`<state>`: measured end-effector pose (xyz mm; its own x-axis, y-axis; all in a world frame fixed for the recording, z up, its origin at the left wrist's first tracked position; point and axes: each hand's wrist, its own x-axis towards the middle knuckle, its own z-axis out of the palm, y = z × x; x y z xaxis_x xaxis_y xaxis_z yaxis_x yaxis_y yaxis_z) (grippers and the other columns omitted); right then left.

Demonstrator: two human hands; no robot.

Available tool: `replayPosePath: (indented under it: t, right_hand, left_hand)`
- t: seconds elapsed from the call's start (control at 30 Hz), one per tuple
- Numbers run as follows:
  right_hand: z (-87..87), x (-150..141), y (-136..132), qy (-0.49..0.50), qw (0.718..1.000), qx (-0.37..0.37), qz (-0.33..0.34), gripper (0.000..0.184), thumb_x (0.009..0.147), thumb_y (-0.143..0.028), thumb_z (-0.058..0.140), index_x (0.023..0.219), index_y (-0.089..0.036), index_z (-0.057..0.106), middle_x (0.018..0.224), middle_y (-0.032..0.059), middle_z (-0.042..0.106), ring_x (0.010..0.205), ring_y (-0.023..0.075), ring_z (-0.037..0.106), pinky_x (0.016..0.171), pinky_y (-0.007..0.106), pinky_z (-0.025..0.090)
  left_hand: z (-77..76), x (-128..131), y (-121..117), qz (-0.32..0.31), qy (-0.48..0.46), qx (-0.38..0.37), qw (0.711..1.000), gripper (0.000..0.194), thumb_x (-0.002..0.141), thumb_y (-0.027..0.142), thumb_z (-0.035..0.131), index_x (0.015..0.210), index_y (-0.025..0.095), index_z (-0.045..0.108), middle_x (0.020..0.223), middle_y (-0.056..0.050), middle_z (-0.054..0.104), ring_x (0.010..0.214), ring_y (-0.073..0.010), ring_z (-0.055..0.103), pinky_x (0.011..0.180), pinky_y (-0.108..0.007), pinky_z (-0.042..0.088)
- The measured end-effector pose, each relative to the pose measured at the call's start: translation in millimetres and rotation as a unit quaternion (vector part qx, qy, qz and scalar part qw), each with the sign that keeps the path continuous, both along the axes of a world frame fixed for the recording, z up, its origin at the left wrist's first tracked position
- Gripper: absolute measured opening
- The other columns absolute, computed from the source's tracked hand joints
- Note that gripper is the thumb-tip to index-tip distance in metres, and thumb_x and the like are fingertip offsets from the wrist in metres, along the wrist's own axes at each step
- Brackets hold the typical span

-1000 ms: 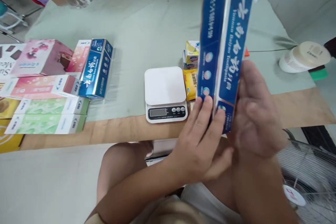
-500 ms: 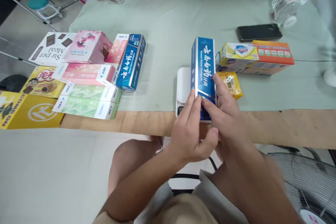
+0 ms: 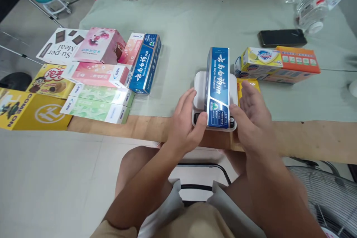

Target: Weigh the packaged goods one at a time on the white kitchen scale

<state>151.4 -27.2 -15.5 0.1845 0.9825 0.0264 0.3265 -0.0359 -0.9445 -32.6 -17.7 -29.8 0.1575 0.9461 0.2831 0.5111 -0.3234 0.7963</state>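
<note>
A long blue toothpaste box (image 3: 218, 83) lies lengthwise on a small white kitchen scale (image 3: 199, 87) near the table's front edge. My left hand (image 3: 185, 124) is at the scale's left side, fingers apart and stretched along its edge, thumb near the display. My right hand (image 3: 251, 113) hovers at the scale's right side, fingers spread, holding nothing. Neither hand grips the box.
At the left lie several cartons: a second blue toothpaste box (image 3: 145, 65), pink and green boxes (image 3: 97, 98), a yellow box (image 3: 28, 111). Right of the scale are soap boxes (image 3: 260, 59), an orange box (image 3: 297, 61), a black phone (image 3: 281, 38) and plastic bottles (image 3: 309, 7). A fan (image 3: 331, 193) stands lower right.
The blue toothpaste box went from upright in both hands down onto the scale. Both hands let go and moved apart to the scale's sides.
</note>
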Motion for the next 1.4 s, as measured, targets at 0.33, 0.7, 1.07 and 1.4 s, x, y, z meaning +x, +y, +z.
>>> replayPosePath:
  t: [0.33,0.7,1.07,1.4]
  right_hand:
    - [19.2,-13.5,-4.6,0.029,0.993,-0.1,0.057,0.054,0.094,-0.05,0.064,0.143,-0.028,0.059,0.15,0.0097,0.065,0.146,0.0316,0.057,0.123,0.055,0.048]
    - [12.9,-30.8,-7.7,0.095,0.99,-0.047,0.093,0.083,0.097,-0.052,0.062,0.169,-0.035,0.025,0.173,0.004,0.041,0.162,0.0275,0.038,0.127,0.051,0.047]
    - [12.9,-130.1,21.7,0.235,0.968,-0.028,0.08,0.08,0.092,-0.041,0.059,0.164,-0.023,0.028,0.173,0.0064,0.041,0.164,0.0215,0.033,0.131,0.04,0.043]
    - [-24.7,-146.5,66.8,0.063,0.991,-0.022,0.116,0.071,0.097,-0.037,0.047,0.164,-0.026,0.027,0.171,0.0092,0.043,0.157,0.0242,0.045,0.125,0.049,0.048]
  left_hand:
    - [-0.5,14.5,0.7,-0.062,0.003,-0.009,0.998,0.054,0.107,0.048,0.046,0.145,0.012,0.057,0.15,-0.018,0.066,0.148,-0.03,0.057,0.124,-0.052,0.05]
    - [10.0,2.5,2.3,-0.053,-0.087,-0.001,0.995,0.057,0.106,0.046,0.049,0.15,0.01,0.054,0.157,-0.02,0.058,0.148,-0.0276,0.057,0.124,-0.044,0.05]
    - [8.5,-43.0,15.9,0.171,-0.143,0.053,0.973,0.05,0.108,0.057,0.046,0.132,0.018,0.068,0.138,-0.013,0.072,0.131,-0.0246,0.068,0.113,-0.04,0.056]
    - [5.3,-69.3,2.1,0.183,-0.131,0.055,0.973,0.017,0.099,0.025,0.053,0.082,0.023,0.055,0.071,0.003,0.058,0.063,-0.0114,0.054,0.06,-0.026,0.047]
